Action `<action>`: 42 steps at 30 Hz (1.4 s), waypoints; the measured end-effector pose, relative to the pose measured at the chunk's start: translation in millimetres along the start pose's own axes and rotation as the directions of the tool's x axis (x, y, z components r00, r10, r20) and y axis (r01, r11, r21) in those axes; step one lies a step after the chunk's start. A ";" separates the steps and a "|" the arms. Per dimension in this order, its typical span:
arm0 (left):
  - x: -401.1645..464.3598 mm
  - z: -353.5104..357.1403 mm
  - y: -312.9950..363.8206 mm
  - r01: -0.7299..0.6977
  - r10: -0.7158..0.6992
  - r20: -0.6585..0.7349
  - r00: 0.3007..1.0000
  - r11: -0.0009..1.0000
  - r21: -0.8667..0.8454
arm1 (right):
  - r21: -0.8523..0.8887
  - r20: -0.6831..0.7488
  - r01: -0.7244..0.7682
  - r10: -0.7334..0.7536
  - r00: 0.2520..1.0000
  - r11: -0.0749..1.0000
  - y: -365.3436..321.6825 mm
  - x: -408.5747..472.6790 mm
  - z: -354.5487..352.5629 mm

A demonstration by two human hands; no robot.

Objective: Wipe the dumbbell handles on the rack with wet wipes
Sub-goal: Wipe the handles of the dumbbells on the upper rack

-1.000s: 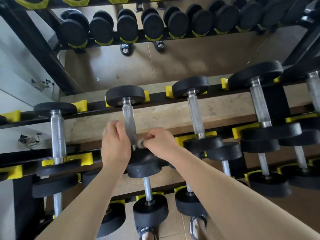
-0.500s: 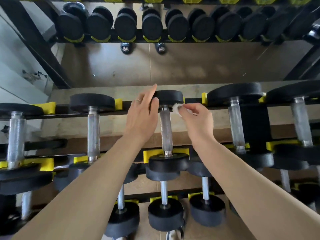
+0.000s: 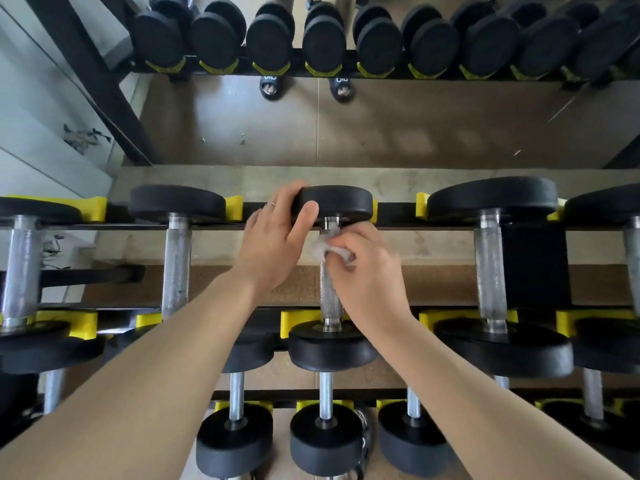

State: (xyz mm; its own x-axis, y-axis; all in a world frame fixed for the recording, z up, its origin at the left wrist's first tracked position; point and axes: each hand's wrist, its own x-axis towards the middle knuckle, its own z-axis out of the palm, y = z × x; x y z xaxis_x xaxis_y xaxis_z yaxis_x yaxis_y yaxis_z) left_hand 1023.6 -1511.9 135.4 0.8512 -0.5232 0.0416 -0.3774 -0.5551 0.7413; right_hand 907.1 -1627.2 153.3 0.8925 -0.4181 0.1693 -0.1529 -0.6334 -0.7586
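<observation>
A black dumbbell with a knurled steel handle point(image 3: 329, 292) lies front-to-back on the middle tier of the rack point(image 3: 391, 216). My left hand point(image 3: 277, 244) rests on its far weight head point(image 3: 341, 202), thumb and fingers curled round the head's left edge. My right hand point(image 3: 367, 268) pinches a crumpled white wet wipe point(image 3: 329, 247) against the upper part of the handle, near the far head. The handle's lower half shows bare down to the near head point(image 3: 330, 346).
More dumbbells lie either side, one at left point(image 3: 176, 258) and a bigger one at right point(image 3: 490, 268). A lower tier holds smaller dumbbells point(image 3: 325, 434). A mirror behind reflects another row of dumbbells point(image 3: 322, 43). Yellow cradles point(image 3: 294, 320) line the rails.
The view has shifted right from the earlier dumbbell to this one. My left hand moved onto the far head; my right hand brought the wipe from beside the head down onto the handle.
</observation>
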 end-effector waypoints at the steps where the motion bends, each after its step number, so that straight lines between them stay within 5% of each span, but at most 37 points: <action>1: 2.9 -2.6 -4.5 -0.008 0.006 0.028 1.000 0.998 0.061 | -0.022 0.050 0.054 -0.053 0.997 0.998 4.8 -4.6 -5.2; 4: 8.0 -5.5 -6.3 0.048 -0.057 0.093 0.994 0.995 0.092 | 0.009 0.099 0.014 -0.015 0.995 1.000 11.5 -4.4 -22.3; 10: 8.0 -0.9 -4.0 0.166 -0.170 0.119 0.978 0.985 0.042 | 0.139 -0.123 -0.263 0.280 0.952 0.955 2.1 16.0 1.0; 17: 10.6 4.1 -9.9 0.165 -0.174 0.127 0.977 0.983 0.075 | 0.061 0.198 -0.112 0.098 0.975 0.992 26.9 -17.3 -28.5; 24: 13.0 6.6 -10.8 0.162 -0.176 0.107 0.979 0.978 0.128 | 0.426 0.110 -0.548 0.560 0.821 0.720 10.3 26.2 -12.2; 29: 13.1 8.7 -13.0 0.153 -0.163 0.089 0.983 0.982 0.109 | 0.251 0.208 -0.475 0.433 0.877 0.843 19.5 -16.8 -16.6; 32: 11.8 8.7 -13.2 0.151 -0.161 0.105 0.981 0.984 0.098 | 0.127 0.433 -0.488 0.395 0.811 0.863 31.0 -27.0 -36.1; 37: 12.9 12.1 -12.2 0.171 -0.180 0.071 0.981 0.978 0.119 | 0.385 0.182 -0.522 0.492 0.852 0.761 18.3 15.4 -24.7; 42: 11.9 11.6 -11.7 0.161 -0.170 0.064 0.983 0.979 0.123 | 0.139 0.239 -0.348 0.310 0.920 0.927 20.4 -14.3 -19.7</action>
State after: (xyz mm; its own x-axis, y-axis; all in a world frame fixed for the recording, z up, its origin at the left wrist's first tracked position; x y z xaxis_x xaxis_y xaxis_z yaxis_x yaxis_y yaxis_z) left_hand 1033.9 -1519.2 119.5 0.8778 -0.4617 -0.1276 -0.2774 -0.7071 0.6504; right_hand 882.9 -1646.9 147.8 0.8754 -0.4255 -0.2294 -0.3935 -0.3515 -0.8495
